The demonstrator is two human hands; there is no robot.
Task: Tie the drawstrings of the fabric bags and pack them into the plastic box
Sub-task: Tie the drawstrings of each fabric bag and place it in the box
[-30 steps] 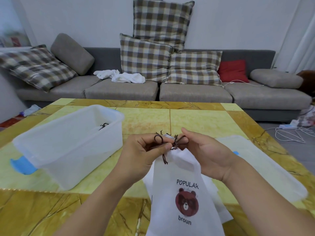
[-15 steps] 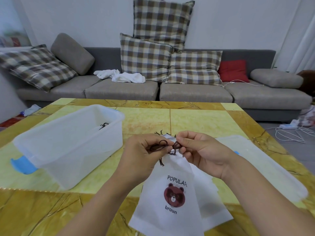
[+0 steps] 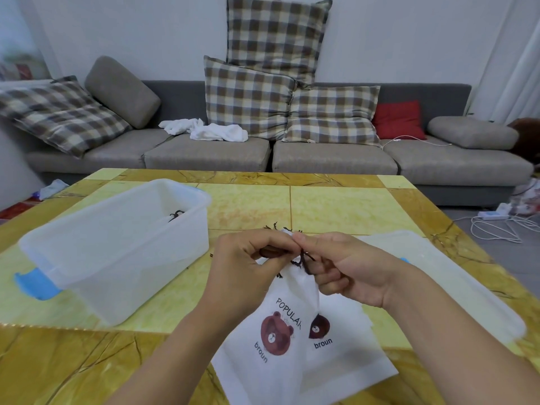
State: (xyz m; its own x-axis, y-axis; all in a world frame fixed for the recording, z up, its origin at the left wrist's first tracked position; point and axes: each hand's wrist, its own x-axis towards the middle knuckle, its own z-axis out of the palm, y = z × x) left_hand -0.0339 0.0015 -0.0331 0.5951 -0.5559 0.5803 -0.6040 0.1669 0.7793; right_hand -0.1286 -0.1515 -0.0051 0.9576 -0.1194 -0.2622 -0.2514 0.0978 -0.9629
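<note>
In the head view, both hands meet just below the centre of the frame over a yellow marbled tabletop (image 3: pixel 336 206). The left hand (image 3: pixel 248 264) has its fingers curled and pinches a loop of the dark brown drawstring (image 3: pixel 302 258) between thumb and forefinger. The right hand (image 3: pixel 347 267) is curled too, its thumb and forefinger pinching the same cord at the gathered mouth of a white fabric bag (image 3: pixel 280 346). Frayed cord ends stick up above the knuckles.

The bag hangs down from the hands toward the lower centre of the frame, its lower part lying on the tabletop; it bears a brown bear face with the words "POPULAR" and "broun". A second bag (image 3: pixel 344 355) with the same print lies partly under it, to its right.

The translucent plastic box (image 3: pixel 117 249) with a blue latch stands at centre left, well apart from the hands, with a dark cord showing inside it near the far wall. Its lid (image 3: pixel 438 276) lies flat at the right, behind the right wrist. A grey sofa (image 3: pixel 204 153) with checked cushions fills the upper frame.
</note>
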